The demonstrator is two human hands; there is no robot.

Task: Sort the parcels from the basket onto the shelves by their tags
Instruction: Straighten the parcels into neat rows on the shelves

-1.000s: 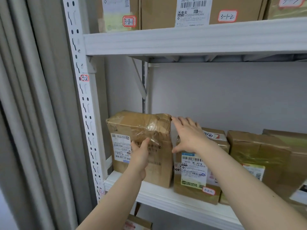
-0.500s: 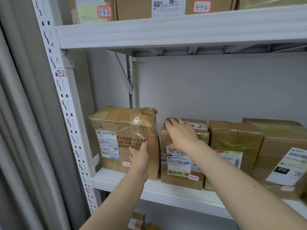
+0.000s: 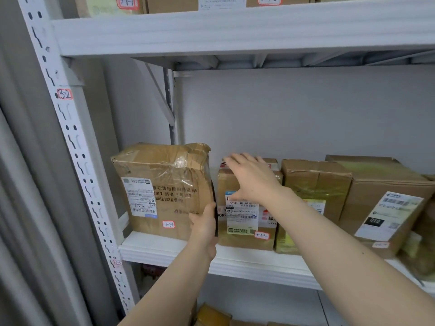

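Parcel 3-2-1 [image 3: 164, 184] is gripped at its lower right edge by the left hand [image 3: 204, 229], thumb on the front, fingers hidden in the thin gap beside the 3-2-2 parcel [image 3: 244, 241], on whose top the right hand [image 3: 253, 180] lies flat, fingers straight, holding nothing. It stands upright at the left end of the middle shelf [image 3: 164, 251], label face toward the camera, front roughly square so no long axis shows, with some room toward the post [image 3: 77, 147] and plenty above.

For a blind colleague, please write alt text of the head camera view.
A person's left hand grips the right edge of a tall taped parcel on the shelf, while the right hand rests open on the neighbouring parcel tagged 3-2-2. Other parcels stand further right.
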